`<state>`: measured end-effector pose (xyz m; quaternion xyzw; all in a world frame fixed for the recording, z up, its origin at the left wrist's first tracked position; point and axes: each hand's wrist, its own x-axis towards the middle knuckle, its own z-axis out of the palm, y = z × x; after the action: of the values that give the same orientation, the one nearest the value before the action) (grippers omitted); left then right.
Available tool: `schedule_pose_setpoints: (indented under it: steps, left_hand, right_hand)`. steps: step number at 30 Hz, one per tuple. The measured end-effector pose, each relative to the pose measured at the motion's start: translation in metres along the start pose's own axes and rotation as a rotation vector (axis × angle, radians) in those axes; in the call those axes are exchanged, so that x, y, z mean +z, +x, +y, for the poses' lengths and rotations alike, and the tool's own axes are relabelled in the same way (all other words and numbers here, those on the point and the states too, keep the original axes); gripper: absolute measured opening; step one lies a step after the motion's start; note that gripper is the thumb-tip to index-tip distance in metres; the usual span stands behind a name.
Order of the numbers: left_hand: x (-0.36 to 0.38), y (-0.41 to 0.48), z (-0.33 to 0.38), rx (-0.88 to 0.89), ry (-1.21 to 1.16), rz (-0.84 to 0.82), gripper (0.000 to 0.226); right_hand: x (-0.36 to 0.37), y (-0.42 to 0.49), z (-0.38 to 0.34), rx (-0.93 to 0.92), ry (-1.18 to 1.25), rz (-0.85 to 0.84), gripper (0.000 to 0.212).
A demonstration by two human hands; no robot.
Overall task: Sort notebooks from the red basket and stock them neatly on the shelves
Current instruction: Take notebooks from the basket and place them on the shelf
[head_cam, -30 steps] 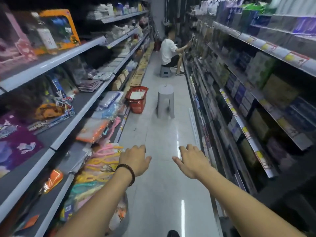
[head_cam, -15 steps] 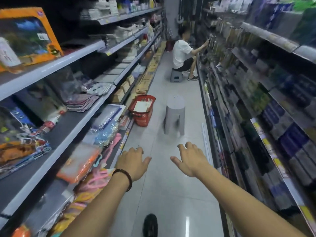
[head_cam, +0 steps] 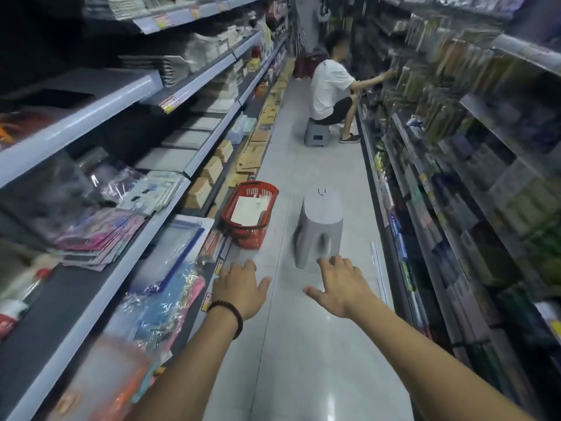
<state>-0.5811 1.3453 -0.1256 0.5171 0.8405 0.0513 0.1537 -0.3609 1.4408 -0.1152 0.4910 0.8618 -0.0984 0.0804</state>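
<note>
A red basket stands on the aisle floor against the left shelving, with white notebooks lying inside it. My left hand, a dark bead bracelet on its wrist, is stretched forward with loose fingers and holds nothing. My right hand reaches forward beside it, fingers spread, also holding nothing. Both hands are well short of the basket. Brown and white notebooks fill the lower left shelves beyond the basket.
A grey plastic stool stands in mid-aisle right of the basket. Farther down, a person in a white shirt sits on a low grey stool, reaching into the right shelves. Stocked shelves line both sides.
The view has advanced down the aisle, so the basket and the grey stool are nearer. Both hands stay stretched forward, holding nothing.
</note>
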Motion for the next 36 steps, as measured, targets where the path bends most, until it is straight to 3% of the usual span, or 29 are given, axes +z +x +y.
schedule_pose_setpoints:
  steps: [5,11,15,23,28,36]
  left_hand:
    - [0.003,0.132,0.021,-0.025,0.047,-0.016,0.059]
    - [-0.011,0.279,0.048,-0.107,0.048,-0.092,0.059]
    - [-0.037,0.372,0.052,-0.154,0.011,-0.038,0.049]
    - [-0.041,0.524,0.011,-0.242,-0.045,-0.021,0.045]
    - [-0.038,0.617,-0.025,-0.283,-0.088,-0.136,0.04]
    - [-0.051,0.748,-0.056,-0.305,-0.101,-0.188,0.048]
  right_hand:
    - [-0.005,0.132,0.021,-0.007,0.046,0.007,0.083]
    - [-0.027,0.308,0.051,-0.071,0.083,-0.011,0.072]
    - [-0.051,0.414,0.05,-0.166,0.023,-0.014,0.072]
    - [-0.058,0.607,0.019,-0.231,-0.012,-0.073,0.066]
    - [-0.047,0.702,-0.01,-0.199,-0.029,-0.142,0.068]
    - [-0.053,0.842,-0.052,-0.257,-0.079,-0.184,0.063]
